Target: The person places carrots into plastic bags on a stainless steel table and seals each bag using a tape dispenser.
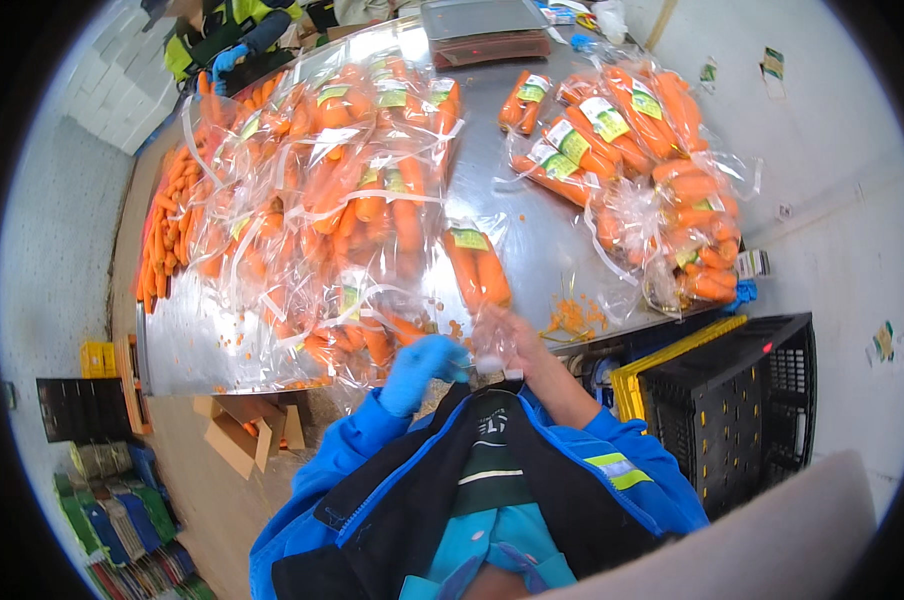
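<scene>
One bag of carrots (479,268) is best steadied on the surface (540,245), its plastic end (489,361) pinched by the right hand (515,340); the curled left hand's (419,368) hold cannot be told.

Metal table (484,165) open between left bags (369,206), right bags (612,125); single bag (479,270) blocks near end

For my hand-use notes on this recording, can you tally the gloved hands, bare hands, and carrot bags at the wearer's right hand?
Gloved hands: 2 (wearer's left hand, co-worker's hand)
Bare hands: 1 (wearer's right hand)
Carrot bag at that right hand: 1
Total: 4
</scene>
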Available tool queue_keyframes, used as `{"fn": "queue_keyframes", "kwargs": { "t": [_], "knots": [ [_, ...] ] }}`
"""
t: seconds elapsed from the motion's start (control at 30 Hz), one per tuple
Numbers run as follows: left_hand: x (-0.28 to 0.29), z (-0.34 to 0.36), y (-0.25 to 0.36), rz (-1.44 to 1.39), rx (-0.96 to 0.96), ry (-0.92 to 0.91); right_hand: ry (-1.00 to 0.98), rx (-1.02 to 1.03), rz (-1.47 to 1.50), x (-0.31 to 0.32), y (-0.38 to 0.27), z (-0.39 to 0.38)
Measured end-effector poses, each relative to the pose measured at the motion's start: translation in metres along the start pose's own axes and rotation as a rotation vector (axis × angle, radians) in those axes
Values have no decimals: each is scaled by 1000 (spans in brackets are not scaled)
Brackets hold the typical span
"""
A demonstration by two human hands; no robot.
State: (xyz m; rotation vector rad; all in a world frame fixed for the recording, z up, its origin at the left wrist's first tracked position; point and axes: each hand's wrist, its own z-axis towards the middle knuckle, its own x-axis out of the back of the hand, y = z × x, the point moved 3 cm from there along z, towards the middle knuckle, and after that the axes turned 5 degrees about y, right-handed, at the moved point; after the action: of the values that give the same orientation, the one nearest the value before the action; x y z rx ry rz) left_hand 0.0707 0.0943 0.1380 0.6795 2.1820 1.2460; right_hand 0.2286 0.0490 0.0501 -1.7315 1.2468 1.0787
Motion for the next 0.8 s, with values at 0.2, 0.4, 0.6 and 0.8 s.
{"fn": "queue_keyframes", "kwargs": {
  "t": [0.2,0.4,0.6,0.8],
  "knots": [
    [5,36,-87,-640,361,-146,-25,53,-410,-66,36,-40],
    [-39,37,-42,-1006,378,-450,-102,-72,-1087,-43,67,-87],
    [-47,26,-40,-1124,476,-720,-244,-91,5,-17,74,-65],
    [-39,17,-77,-910,586,-709,-125,324,169,-44,46,-23]
  ]
}}
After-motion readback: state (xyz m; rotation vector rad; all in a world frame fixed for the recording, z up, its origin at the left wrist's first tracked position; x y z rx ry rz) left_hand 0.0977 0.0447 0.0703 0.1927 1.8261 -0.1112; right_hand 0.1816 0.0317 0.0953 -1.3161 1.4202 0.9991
